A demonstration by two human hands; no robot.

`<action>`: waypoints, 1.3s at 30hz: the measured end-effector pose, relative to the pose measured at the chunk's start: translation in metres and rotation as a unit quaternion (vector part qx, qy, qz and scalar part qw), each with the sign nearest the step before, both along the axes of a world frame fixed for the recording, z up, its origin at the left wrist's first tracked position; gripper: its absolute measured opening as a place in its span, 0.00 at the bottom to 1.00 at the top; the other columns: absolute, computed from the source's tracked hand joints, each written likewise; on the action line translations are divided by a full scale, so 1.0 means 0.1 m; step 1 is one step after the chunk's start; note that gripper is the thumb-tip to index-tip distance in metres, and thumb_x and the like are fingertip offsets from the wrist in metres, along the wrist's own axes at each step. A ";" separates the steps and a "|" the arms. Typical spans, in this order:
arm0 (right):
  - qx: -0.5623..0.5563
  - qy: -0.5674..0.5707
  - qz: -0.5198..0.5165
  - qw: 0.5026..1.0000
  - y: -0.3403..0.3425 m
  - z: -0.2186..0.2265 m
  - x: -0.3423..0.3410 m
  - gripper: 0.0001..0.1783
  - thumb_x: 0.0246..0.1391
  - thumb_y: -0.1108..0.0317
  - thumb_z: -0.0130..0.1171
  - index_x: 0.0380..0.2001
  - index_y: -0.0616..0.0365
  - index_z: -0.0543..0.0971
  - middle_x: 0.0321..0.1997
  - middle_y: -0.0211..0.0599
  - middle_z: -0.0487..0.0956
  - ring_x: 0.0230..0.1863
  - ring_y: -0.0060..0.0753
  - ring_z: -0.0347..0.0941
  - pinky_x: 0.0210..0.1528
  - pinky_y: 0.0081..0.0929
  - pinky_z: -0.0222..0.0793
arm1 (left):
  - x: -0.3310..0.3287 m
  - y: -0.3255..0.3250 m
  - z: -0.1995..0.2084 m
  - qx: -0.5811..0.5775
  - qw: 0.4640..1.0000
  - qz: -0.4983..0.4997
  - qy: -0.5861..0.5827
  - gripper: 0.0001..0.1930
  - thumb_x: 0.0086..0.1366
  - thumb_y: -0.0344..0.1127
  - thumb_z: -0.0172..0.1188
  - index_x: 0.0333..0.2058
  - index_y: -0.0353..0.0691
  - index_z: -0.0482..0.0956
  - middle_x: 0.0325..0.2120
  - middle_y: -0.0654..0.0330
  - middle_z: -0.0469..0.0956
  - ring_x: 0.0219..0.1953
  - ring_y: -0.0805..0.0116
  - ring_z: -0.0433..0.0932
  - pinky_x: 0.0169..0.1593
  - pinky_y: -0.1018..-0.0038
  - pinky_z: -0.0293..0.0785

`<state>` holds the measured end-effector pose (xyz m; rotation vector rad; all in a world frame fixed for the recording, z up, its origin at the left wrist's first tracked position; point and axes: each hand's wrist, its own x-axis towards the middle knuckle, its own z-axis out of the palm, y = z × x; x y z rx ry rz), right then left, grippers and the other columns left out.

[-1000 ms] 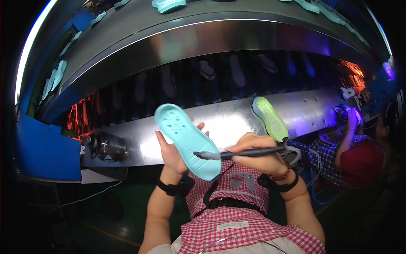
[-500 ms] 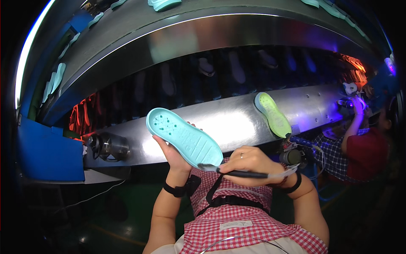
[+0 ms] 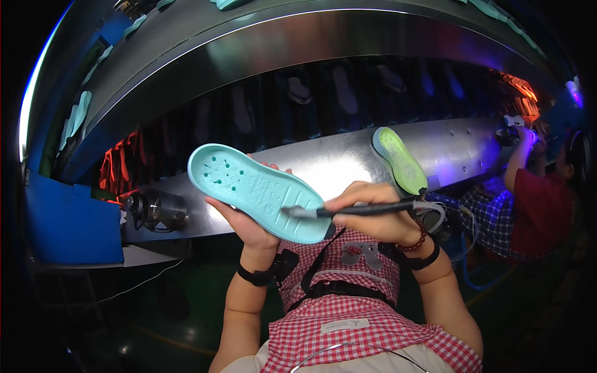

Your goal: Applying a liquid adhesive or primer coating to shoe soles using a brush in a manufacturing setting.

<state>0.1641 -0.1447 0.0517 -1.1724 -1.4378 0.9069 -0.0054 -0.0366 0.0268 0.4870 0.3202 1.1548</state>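
Observation:
A turquoise shoe sole (image 3: pixel 249 186) rests in my left hand (image 3: pixel 249 227), its hollow side up, with small holes at its far left end and ridges near the other end. My left thumb lies along the near edge, and fingertips show past the far edge. In my right hand (image 3: pixel 379 214) is a brush (image 3: pixel 360 211) with a dark handle. Its bristles touch the ridged part inside the sole. Beyond my right hand, a yellow-green sole (image 3: pixel 399 160) lies on the metal ledge.
A dark transparent jug (image 3: pixel 157 210) stands on the metal ledge (image 3: pixel 224 214) at left. Farther off, a conveyor (image 3: pixel 205 59) carries turquoise soles. Dim soles stand in a dark recess between. At right, a co-worker (image 3: pixel 538 199) in a red sleeve works under purple light.
The turquoise sole has moved up and left, nearer to me. My right hand has brought the brush from the sole's near end onto the ridges inside it.

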 end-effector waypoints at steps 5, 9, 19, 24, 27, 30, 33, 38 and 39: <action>0.048 0.048 0.183 0.981 -0.04 0.00 0.08 0.11 0.40 0.76 0.62 0.32 0.59 0.79 0.33 0.37 0.79 0.40 0.30 0.72 0.43 0.25 0.68 | -0.10 0.05 0.01 0.072 0.997 -0.026 -0.033 0.47 0.49 0.77 0.26 0.53 0.42 0.58 0.40 0.53 0.68 0.44 0.57 0.69 0.50 0.54 0.66; -0.050 0.275 0.106 0.954 0.05 -0.25 0.11 0.10 0.44 0.79 0.58 0.33 0.64 0.75 0.41 0.43 0.75 0.45 0.32 0.71 0.50 0.27 0.66 | -0.08 0.06 0.12 0.116 0.992 -0.040 -0.034 0.43 0.53 0.73 0.32 0.55 0.42 0.59 0.45 0.53 0.68 0.47 0.56 0.69 0.54 0.50 0.60; -0.075 0.372 0.020 0.925 -0.03 -0.21 -0.24 0.09 0.49 0.77 0.54 0.36 0.65 0.73 0.38 0.42 0.76 0.42 0.30 0.73 0.47 0.26 0.69 | 0.12 -0.34 0.13 0.000 0.994 -0.072 -0.082 0.34 0.61 0.61 0.32 0.58 0.41 0.55 0.52 0.54 0.64 0.53 0.55 0.65 0.57 0.49 0.56; 0.005 0.233 0.020 0.972 -0.04 -0.05 -0.17 0.09 0.46 0.80 0.56 0.34 0.65 0.75 0.37 0.39 0.77 0.38 0.25 0.73 0.43 0.21 0.68 | 0.08 -0.25 0.15 -0.003 0.994 -0.093 -0.059 0.34 0.62 0.61 0.30 0.57 0.42 0.55 0.52 0.52 0.64 0.51 0.53 0.67 0.56 0.50 0.58; -0.004 0.224 -0.004 0.975 0.01 -0.01 -0.14 0.10 0.44 0.80 0.57 0.34 0.65 0.76 0.37 0.41 0.77 0.38 0.28 0.74 0.42 0.22 0.69 | 0.10 -0.20 0.14 -0.016 0.991 -0.101 -0.086 0.32 0.62 0.59 0.33 0.56 0.41 0.59 0.52 0.52 0.65 0.49 0.51 0.68 0.55 0.49 0.58; 0.089 0.064 0.065 0.992 -0.01 0.09 -0.14 0.12 0.41 0.79 0.60 0.34 0.65 0.77 0.36 0.42 0.78 0.37 0.32 0.75 0.40 0.23 0.70 | 0.09 -0.16 0.11 -0.024 0.989 -0.099 -0.106 0.31 0.62 0.58 0.35 0.55 0.41 0.60 0.50 0.52 0.66 0.49 0.51 0.68 0.55 0.50 0.58; 0.051 0.090 -0.008 0.995 0.04 0.09 -0.07 0.12 0.41 0.78 0.60 0.33 0.63 0.77 0.34 0.41 0.78 0.36 0.30 0.75 0.39 0.23 0.70 | 0.10 -0.14 0.15 0.011 0.988 -0.112 -0.110 0.31 0.62 0.57 0.35 0.55 0.41 0.60 0.50 0.51 0.66 0.49 0.51 0.68 0.55 0.50 0.57; 0.038 0.138 0.092 0.985 0.05 0.07 -0.05 0.11 0.43 0.79 0.58 0.34 0.63 0.77 0.34 0.40 0.78 0.35 0.26 0.74 0.38 0.19 0.70 | 0.11 -0.14 0.15 0.002 0.991 -0.108 -0.080 0.32 0.62 0.58 0.34 0.56 0.39 0.58 0.50 0.49 0.66 0.48 0.50 0.69 0.54 0.52 0.61; -0.014 0.203 0.093 0.975 0.06 0.07 -0.01 0.11 0.44 0.79 0.58 0.35 0.63 0.77 0.34 0.40 0.78 0.35 0.25 0.74 0.38 0.19 0.70 | 0.12 -0.16 0.15 -0.005 0.993 -0.099 -0.068 0.34 0.62 0.59 0.33 0.56 0.37 0.56 0.49 0.48 0.66 0.47 0.50 0.70 0.53 0.54 0.65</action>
